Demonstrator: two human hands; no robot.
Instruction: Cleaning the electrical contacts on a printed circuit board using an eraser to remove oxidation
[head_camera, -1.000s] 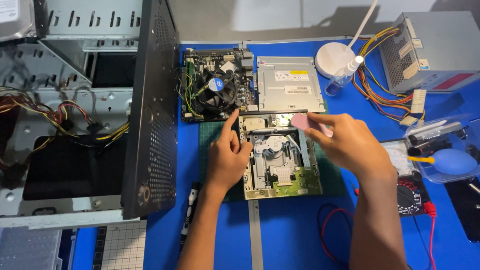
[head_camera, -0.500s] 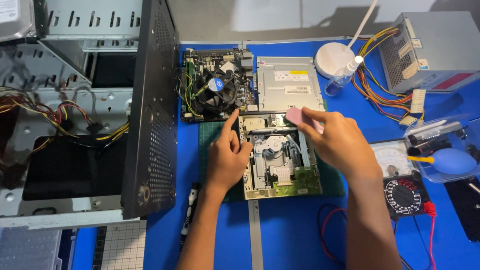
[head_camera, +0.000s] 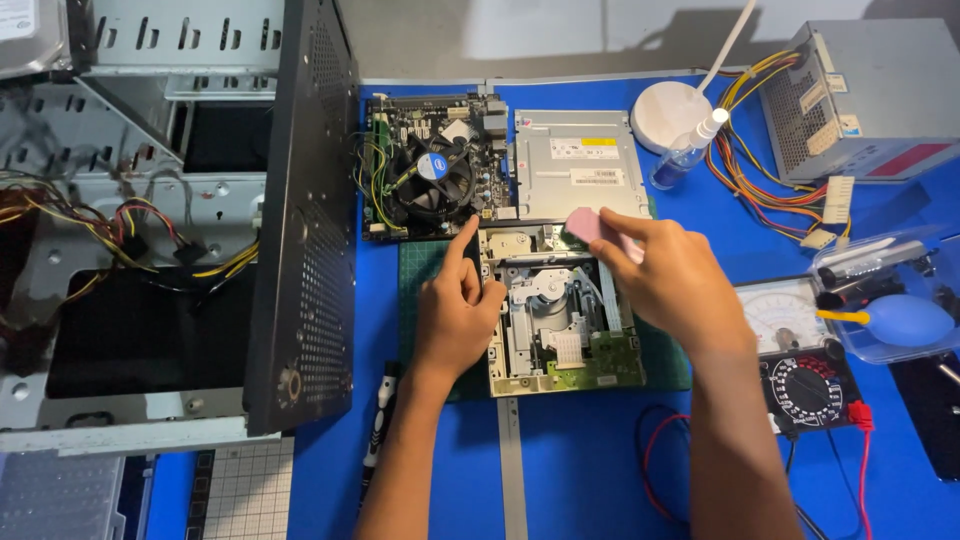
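While I watched from the head view, the open computer case (head_camera: 150, 230) filled the left edge of the blue counter (head_camera: 420, 470), its dark perforated side panel (head_camera: 305, 210) standing upright and walling off that side. Just right of the panel lay a motherboard (head_camera: 430, 165) with a round fan, leaving only a narrow strip of counter between them. My left hand (head_camera: 455, 310) rested on the left edge of the opened optical drive (head_camera: 560, 310), forefinger stretched toward the motherboard, the other fingers curled loosely and gripping nothing that I could see. The drive sat on a green mat (head_camera: 425, 270), below a closed silver drive (head_camera: 575, 165). My right hand (head_camera: 670, 280) hovered over the drive's upper right corner, fingers pinched closed on a pink eraser (head_camera: 590, 225) touching the mechanism. Farther right, a multimeter (head_camera: 800, 350), a blue blower bulb (head_camera: 905, 318) and a grey power supply (head_camera: 870, 95) crowded the right edge; bare counter lay open only below the drive.
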